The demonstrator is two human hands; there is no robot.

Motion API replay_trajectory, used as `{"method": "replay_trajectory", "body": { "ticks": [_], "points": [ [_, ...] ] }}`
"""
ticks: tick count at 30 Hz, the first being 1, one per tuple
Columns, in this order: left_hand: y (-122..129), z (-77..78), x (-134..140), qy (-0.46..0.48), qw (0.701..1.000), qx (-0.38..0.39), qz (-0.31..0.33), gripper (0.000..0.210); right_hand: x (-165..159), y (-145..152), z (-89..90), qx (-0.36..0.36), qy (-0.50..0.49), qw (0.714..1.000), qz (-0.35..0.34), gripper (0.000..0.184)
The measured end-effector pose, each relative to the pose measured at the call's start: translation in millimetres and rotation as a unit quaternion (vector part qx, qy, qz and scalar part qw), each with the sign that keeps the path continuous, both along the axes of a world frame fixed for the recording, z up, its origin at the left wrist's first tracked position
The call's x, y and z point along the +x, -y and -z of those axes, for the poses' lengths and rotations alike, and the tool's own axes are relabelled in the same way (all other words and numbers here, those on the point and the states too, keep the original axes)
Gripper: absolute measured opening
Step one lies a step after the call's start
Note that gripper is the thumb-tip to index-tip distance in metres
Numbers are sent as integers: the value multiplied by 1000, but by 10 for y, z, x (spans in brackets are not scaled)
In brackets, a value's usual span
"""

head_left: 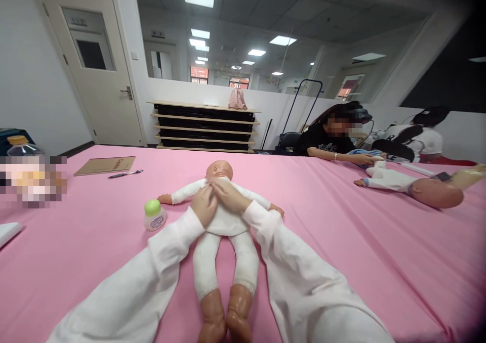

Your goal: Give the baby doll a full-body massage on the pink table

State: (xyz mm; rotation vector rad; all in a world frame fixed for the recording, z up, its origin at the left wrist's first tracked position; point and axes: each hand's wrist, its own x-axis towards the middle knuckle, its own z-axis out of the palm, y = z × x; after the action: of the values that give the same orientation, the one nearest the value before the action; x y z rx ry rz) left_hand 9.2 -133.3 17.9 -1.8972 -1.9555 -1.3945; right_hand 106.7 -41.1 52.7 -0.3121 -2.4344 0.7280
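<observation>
Doll (228,224) stretched along the pink-covered table (334,216), left hand (204,205) and right hand (231,196) together on its chest

Nearest, the doll's bare feet point towards the near edge of the table, white-clad legs slightly parted. On either side, white sleeves (132,277) rise from the near corners and slant inward, the forearms drawing into a wedge over the doll's body. Both hands lie with their backs up, fingers angled inward and towards the far edge, the two sets meeting high on the chest. Whether the fingers pinch the doll's top or simply rest on it, I cannot tell. The doll's arms spread towards the left and right edges; its bald head points to the far edge.

A green-lidded jar (155,217) stands just beside the doll's hand on the left-edge side. Towards the right edge lies a second doll (395,181) in white. A pen (125,174) lies near a brown notebook (104,166) towards the far left corner. At the far edge, a co-worker (322,143) in black reaches to the second doll. Beyond stand a low shelf unit (205,123) topped by a pink backpack (237,99), and a door (87,95).
</observation>
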Motion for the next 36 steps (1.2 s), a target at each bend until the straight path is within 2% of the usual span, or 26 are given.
{"method": "replay_trajectory", "body": {
  "ticks": [2,5,8,10,12,13,15,18,20,22,23,25,27,29,31,32,33,34,36],
  "points": [
    [271,137,-67,-13,1000,1,27,26,135,277,52,32,57,997,-43,42],
    [554,430,-214,-18,1000,-7,20,28,257,474,212,82,117,989,-27,43],
    [644,695,-329,-4,999,-40,12,30,266,508,348,124,124,985,1,42],
    [638,784,-357,0,997,-73,27,31,244,513,398,148,115,982,17,41],
    [633,773,-355,-17,996,-88,23,30,229,524,418,163,112,980,23,41],
    [644,731,-350,-36,996,-82,2,30,227,531,422,167,112,979,25,41],
    [701,597,-345,-80,992,-38,-89,31,233,543,423,170,113,979,27,41],
    [828,389,-391,-102,960,38,-259,42,246,545,428,167,112,979,27,41],
    [881,333,-471,-71,932,56,-352,53,248,535,429,159,111,981,23,41],
    [887,361,-584,-14,915,32,-403,63,246,526,413,134,107,985,15,41],
    [875,394,-644,21,915,6,-403,68,244,528,395,108,102,989,6,41],
    [842,461,-737,71,927,-56,-364,74,234,559,342,13,81,996,-19,45],
    [821,489,-751,58,945,-86,-309,72,217,642,280,-147,33,988,-42,50],
    [826,462,-658,-15,961,-82,-264,58,196,771,233,-329,-15,942,-70,53],
    [854,400,-482,-101,971,-76,-203,40,180,918,217,-455,-32,885,-98,59],
    [872,368,-384,-135,973,-80,-171,35,175,984,218,-481,-27,870,-106,63],
    [891,339,-290,-162,972,-85,-146,33,173,1038,224,-482,-18,869,-110,66],
    [907,316,-209,-182,971,-91,-129,33,173,1078,231,-461,-9,881,-106,69],
    [931,291,-102,-203,967,-97,-121,35,178,1110,242,-350,13,933,-79,75]
  ]
}}
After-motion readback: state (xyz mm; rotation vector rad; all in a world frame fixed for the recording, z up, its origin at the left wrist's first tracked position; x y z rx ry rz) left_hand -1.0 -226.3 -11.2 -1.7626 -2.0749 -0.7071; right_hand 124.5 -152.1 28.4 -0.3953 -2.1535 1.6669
